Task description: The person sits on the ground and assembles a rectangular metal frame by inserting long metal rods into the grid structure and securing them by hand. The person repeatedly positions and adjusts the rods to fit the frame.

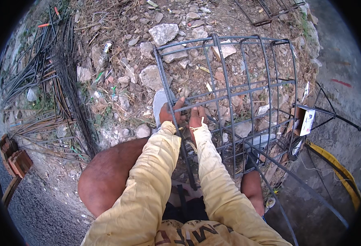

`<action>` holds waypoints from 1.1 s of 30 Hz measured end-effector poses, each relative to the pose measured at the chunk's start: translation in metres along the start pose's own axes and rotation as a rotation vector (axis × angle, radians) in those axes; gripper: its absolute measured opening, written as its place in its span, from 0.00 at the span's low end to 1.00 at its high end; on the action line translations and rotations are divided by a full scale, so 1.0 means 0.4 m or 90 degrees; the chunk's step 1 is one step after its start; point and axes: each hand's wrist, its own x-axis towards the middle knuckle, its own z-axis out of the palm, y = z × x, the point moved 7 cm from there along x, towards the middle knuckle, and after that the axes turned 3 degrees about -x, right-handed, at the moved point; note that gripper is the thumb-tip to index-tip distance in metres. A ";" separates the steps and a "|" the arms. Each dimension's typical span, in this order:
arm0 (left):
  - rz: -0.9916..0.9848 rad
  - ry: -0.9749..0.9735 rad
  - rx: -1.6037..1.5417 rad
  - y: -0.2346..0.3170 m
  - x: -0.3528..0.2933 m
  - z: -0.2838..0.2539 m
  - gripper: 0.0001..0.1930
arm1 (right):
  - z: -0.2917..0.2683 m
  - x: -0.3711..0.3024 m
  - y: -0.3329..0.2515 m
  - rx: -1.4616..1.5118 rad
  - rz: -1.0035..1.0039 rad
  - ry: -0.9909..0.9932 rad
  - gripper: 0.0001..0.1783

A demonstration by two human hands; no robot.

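A rebar cage [229,98] of dark steel bars and square stirrups lies in front of me on the rubble, one end facing my hands. My left hand [170,113] is at the bars on its left end, with fingers closed around a joint where a long bar meets the end stirrup. Just right of it, my right hand [195,118] has its fingers drawn together beside the same end stirrup. What its fingertips hold, if anything, is too small to make out. Loose yellow sleeves cover both forearms. A grey shoe [160,104] shows behind the left hand.
Long loose rebar [33,82] and a bundle of thin dark wire [71,78] lie at left, near an orange-handled tool [51,20]. Broken bricks [18,158] sit lower left. Rocks [164,33] lie beyond the cage. At right are a small box [304,120] and a yellow strip [340,174].
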 end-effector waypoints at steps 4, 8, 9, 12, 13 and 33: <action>0.020 -0.018 -0.036 -0.007 0.016 0.003 0.28 | -0.003 0.007 -0.047 -0.224 -0.084 0.047 0.15; 0.057 0.003 0.051 0.012 0.004 -0.005 0.29 | 0.003 0.043 -0.102 -0.362 -0.214 0.037 0.14; 0.041 0.004 0.058 0.011 0.002 -0.007 0.30 | 0.005 0.050 -0.112 -0.336 -0.185 0.006 0.14; 0.028 0.003 0.048 -0.005 0.012 -0.010 0.31 | 0.017 0.055 -0.132 -0.215 -0.067 -0.063 0.16; 0.031 -0.003 0.042 -0.004 0.011 -0.002 0.30 | 0.034 0.083 -0.097 -0.077 -0.038 -0.068 0.16; 0.000 -0.032 0.015 0.032 -0.032 0.002 0.29 | -0.005 -0.015 -0.068 -0.154 -0.247 -0.194 0.14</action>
